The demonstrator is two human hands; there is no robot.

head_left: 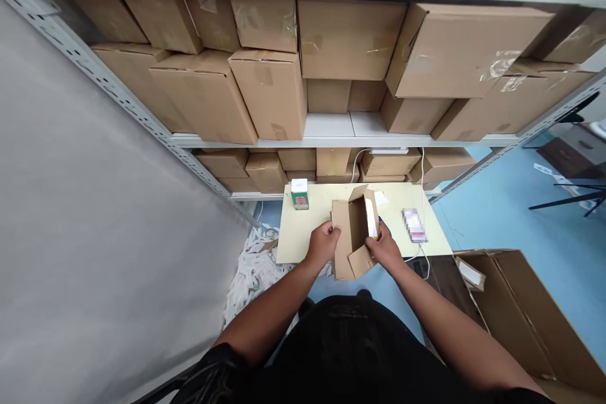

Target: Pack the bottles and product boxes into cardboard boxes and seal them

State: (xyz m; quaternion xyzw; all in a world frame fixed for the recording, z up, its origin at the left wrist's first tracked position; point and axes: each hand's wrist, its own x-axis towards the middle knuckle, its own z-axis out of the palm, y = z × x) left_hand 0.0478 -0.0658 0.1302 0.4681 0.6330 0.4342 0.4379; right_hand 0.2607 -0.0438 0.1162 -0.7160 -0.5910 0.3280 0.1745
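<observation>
A small open cardboard box (351, 227) stands at the near edge of a pale yellow table (303, 233), its flaps up. My left hand (322, 243) grips the box's left wall, fingers curled. On the right side, my right hand (386, 247) holds the box near a lower flap, fingers closed around it. Something white shows inside the box. A small green and white carton (300, 194) stands upright at the table's far left corner. A phone-like device (415, 225) with a white cable lies on the right of the table.
Metal shelving (331, 137) packed with cardboard boxes (350, 38) rises behind the table. A large open cardboard box (516, 309) sits on the blue floor at right. White paper scraps (253, 268) pile on the floor at left. A grey wall fills the left.
</observation>
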